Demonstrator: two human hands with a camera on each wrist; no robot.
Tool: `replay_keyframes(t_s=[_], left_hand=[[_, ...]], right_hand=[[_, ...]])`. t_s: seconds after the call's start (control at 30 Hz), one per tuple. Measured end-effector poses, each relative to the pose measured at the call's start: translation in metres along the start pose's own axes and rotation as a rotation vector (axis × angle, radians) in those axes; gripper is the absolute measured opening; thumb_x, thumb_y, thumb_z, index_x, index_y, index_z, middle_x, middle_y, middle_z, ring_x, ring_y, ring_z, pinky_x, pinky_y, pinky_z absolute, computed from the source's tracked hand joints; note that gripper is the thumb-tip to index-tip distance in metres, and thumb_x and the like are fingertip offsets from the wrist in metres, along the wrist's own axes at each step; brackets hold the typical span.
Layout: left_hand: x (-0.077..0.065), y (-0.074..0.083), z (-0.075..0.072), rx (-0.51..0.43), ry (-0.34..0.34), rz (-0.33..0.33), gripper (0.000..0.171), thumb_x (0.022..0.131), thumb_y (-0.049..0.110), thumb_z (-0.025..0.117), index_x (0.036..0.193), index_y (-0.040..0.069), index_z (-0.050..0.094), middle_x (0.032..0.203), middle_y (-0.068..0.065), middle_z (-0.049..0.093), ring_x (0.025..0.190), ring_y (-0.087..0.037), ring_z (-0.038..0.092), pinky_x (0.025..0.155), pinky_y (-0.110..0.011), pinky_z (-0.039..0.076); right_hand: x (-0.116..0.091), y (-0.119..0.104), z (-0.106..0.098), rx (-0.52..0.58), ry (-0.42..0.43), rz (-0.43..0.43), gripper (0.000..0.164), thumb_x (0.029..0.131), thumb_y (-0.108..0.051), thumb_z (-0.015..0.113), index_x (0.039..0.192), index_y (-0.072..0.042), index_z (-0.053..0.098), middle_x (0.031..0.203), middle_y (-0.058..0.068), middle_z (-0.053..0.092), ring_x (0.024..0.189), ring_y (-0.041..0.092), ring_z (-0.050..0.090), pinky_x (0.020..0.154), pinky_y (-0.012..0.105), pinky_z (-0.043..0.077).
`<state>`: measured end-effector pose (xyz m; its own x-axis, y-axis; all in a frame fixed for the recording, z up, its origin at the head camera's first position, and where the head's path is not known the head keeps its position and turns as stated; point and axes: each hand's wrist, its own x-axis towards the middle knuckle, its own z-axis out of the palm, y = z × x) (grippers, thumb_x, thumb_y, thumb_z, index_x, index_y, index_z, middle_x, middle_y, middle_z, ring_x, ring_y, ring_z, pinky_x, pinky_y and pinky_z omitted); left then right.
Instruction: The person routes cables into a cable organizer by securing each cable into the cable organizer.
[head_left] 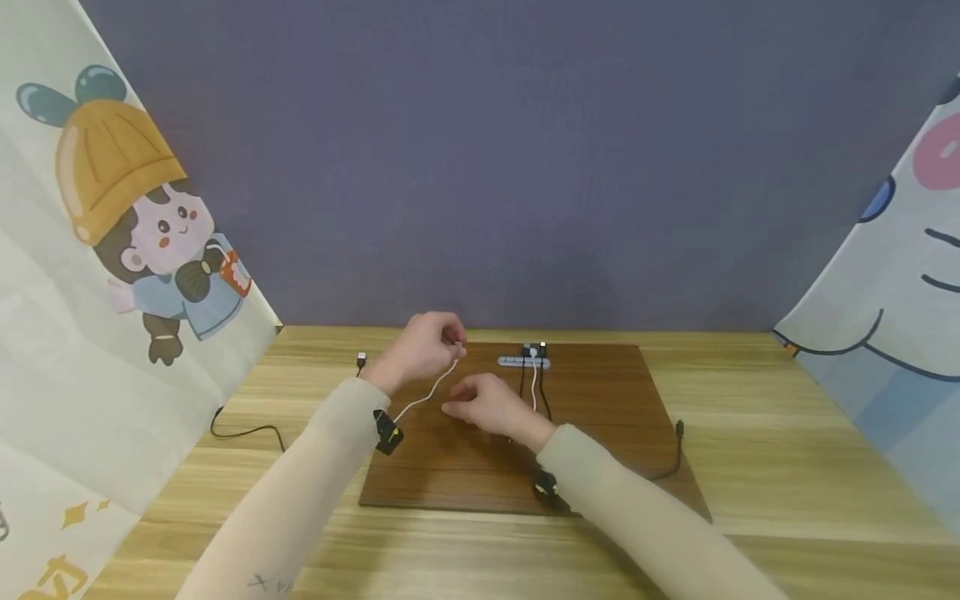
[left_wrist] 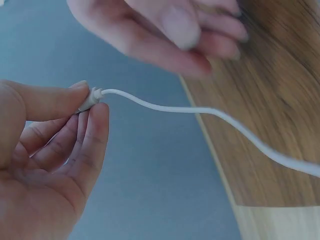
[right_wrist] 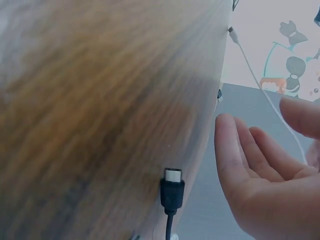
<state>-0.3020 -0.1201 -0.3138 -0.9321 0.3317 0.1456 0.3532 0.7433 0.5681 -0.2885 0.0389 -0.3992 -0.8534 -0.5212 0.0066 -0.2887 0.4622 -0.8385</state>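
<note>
My left hand (head_left: 435, 344) pinches the white plug (left_wrist: 90, 100) of a thin white cable (head_left: 425, 398) between thumb and forefinger. From there the cable droops in a loose curve over the dark brown board (head_left: 435, 475). Close by, on the right and nearer to me, my right hand (head_left: 491, 404) hovers above the board with loosely bent fingers, holding nothing. In the right wrist view its thumb and fingers stand apart. Also in that view are a black cable plug (right_wrist: 172, 194) with a metal tip and the cable's other white end (right_wrist: 233, 35).
At the board's far edge a grey cable holder (head_left: 512, 362) carries black and white cables. A black USB plug (head_left: 362, 359) lies on the light wooden table (head_left: 750, 467) left of the board. Another black cable end (head_left: 679, 429) lies at the right. A grey-blue panel (head_left: 525, 167) rises behind.
</note>
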Motion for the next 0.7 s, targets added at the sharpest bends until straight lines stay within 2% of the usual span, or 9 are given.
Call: replay_keyframes(t_s=[0.17,0.37,0.53,0.7], left_hand=[[0.001,0.011,0.002,-0.015,0.022,0.042,0.007,0.092,0.003,0.067,0.099,0.004,0.068,0.089,-0.002,0.070,0.084,-0.017,0.067,0.078,-0.035,0.055],[0.004,0.015,0.004,-0.047,0.034,0.025,0.006,0.094,0.004,0.067,0.100,0.006,0.068,0.089,-0.002,0.070,0.085,-0.018,0.065,0.078,-0.035,0.055],[0.008,0.011,0.004,-0.054,0.068,0.012,0.006,0.095,0.003,0.066,0.101,0.005,0.067,0.090,-0.004,0.070,0.087,-0.020,0.066,0.079,-0.036,0.055],[0.013,0.005,0.003,-0.059,0.112,-0.011,0.009,0.096,0.006,0.068,0.103,0.002,0.067,0.095,-0.007,0.069,0.091,-0.023,0.065,0.081,-0.038,0.055]], right_hand=[[0.003,0.002,0.004,0.106,-0.024,0.013,0.027,0.094,-0.026,0.073,0.110,-0.004,0.074,0.097,0.005,0.074,0.082,0.018,0.070,0.070,0.032,0.056],[0.002,0.004,0.008,0.263,-0.074,0.042,0.017,0.096,-0.016,0.071,0.100,0.000,0.071,0.092,0.008,0.074,0.083,0.021,0.071,0.077,0.033,0.059],[-0.002,0.004,0.005,0.267,-0.078,0.050,0.016,0.097,-0.011,0.067,0.098,0.005,0.069,0.083,0.009,0.072,0.071,0.018,0.069,0.068,0.034,0.060],[-0.006,0.003,-0.004,0.258,-0.078,0.091,0.019,0.098,-0.011,0.066,0.100,0.008,0.068,0.081,0.012,0.070,0.067,0.020,0.070,0.063,0.034,0.060]])
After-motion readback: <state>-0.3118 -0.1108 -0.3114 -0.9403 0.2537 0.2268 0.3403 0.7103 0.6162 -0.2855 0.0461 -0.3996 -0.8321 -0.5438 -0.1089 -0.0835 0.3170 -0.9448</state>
